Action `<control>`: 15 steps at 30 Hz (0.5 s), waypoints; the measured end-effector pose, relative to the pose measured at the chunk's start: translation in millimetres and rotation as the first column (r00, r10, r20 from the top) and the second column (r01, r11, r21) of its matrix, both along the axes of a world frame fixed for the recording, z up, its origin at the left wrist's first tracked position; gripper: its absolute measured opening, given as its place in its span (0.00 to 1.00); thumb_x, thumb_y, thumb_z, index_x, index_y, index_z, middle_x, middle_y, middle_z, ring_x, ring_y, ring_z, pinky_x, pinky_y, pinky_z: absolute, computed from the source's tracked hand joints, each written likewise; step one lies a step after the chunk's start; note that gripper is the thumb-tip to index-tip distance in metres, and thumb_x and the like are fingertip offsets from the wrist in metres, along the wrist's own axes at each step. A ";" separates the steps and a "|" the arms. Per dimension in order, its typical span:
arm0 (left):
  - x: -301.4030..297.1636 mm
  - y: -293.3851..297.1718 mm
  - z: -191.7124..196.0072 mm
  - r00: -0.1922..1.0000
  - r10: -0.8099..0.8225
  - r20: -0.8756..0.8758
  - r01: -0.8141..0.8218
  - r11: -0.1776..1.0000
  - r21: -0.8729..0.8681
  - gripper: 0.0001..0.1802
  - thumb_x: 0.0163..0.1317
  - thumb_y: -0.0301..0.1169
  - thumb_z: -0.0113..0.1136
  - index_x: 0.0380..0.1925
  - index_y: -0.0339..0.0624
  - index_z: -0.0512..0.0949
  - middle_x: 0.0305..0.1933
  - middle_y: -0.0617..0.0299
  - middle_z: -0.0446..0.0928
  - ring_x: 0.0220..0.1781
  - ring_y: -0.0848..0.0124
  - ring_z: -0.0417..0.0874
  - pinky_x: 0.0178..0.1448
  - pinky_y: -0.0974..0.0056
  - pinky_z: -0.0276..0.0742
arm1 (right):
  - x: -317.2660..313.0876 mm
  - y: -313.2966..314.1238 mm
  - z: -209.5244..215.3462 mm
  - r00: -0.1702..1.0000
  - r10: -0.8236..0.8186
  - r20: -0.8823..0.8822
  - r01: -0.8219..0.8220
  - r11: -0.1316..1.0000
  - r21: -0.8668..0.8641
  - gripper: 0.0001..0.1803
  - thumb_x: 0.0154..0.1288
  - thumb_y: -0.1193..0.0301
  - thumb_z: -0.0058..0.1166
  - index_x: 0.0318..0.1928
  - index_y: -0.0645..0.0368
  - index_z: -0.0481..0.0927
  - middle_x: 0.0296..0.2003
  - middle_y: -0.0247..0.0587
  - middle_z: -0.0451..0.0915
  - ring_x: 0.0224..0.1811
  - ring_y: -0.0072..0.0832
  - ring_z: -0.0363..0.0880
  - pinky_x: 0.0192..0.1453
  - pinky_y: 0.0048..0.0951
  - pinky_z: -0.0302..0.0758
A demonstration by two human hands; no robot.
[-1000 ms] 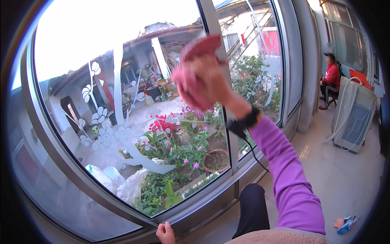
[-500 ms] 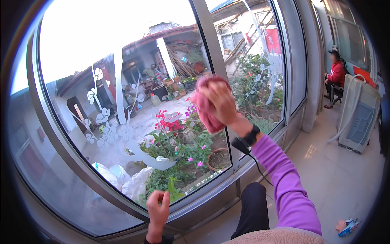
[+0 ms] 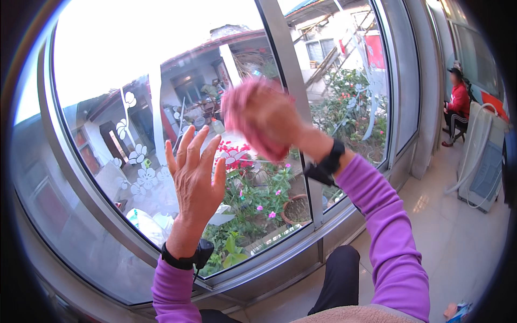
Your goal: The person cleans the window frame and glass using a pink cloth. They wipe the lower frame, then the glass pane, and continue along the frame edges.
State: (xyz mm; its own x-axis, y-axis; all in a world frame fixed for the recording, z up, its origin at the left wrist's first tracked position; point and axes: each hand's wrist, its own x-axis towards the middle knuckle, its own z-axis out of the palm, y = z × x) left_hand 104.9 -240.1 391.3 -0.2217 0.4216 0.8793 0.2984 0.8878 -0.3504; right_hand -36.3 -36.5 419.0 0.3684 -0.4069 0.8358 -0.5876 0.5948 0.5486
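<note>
My right hand [image 3: 274, 118] is closed on a pink cloth [image 3: 245, 105], held up in front of the window pane beside the upright metal frame bar [image 3: 291, 70]. Both hand and cloth are smeared by motion, and I cannot tell whether the cloth touches the glass. Lower and to the left, my left hand [image 3: 196, 175] is raised before the window glass [image 3: 107, 59] with its fingers spread, holding nothing. White flower patterns [image 3: 137, 153] decorate the pane. Each wrist wears a black strap with a small device.
Beyond the glass lie a courtyard with pink flowers and a clay pot [image 3: 296, 209]. To the right, a grey-white appliance with a hose [image 3: 479, 161] stands on the tiled floor [image 3: 431, 237]. Behind it a person in red [image 3: 458, 102] sits. A small blue packet [image 3: 460, 312] lies at lower right.
My left hand has risen from the lower sill and opened from curled fingers to spread ones. My right hand has moved the pink cloth leftward and slightly up.
</note>
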 end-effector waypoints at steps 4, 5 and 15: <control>11.8 -21.1 -14.5 0.997 0.037 0.062 -0.040 0.998 0.044 0.22 0.59 0.31 0.65 0.55 0.48 0.79 0.67 0.56 0.71 0.75 0.55 0.63 0.80 0.39 0.37 | -29.8 3.1 128.8 0.998 0.056 -0.014 -0.056 0.896 -0.441 0.09 0.63 0.64 0.56 0.42 0.47 0.84 0.44 0.39 0.82 0.51 0.41 0.78 0.55 0.45 0.73; 14.0 -27.5 -16.0 0.996 0.049 0.072 -0.053 0.997 0.051 0.22 0.58 0.31 0.66 0.54 0.49 0.79 0.67 0.56 0.71 0.76 0.55 0.63 0.80 0.38 0.36 | -30.0 -6.6 133.6 1.000 0.026 0.011 -0.018 0.899 -0.438 0.09 0.63 0.62 0.57 0.42 0.47 0.84 0.43 0.39 0.81 0.50 0.42 0.78 0.54 0.45 0.73; 42.9 -91.8 -45.7 0.984 0.131 0.118 -0.148 0.978 0.144 0.20 0.57 0.31 0.66 0.52 0.48 0.80 0.66 0.55 0.71 0.76 0.55 0.62 0.80 0.38 0.35 | 40.9 -69.6 -92.0 0.999 -0.030 -0.016 0.034 0.914 0.404 0.19 0.59 0.58 0.55 0.51 0.46 0.80 0.49 0.31 0.79 0.56 0.32 0.77 0.52 0.49 0.76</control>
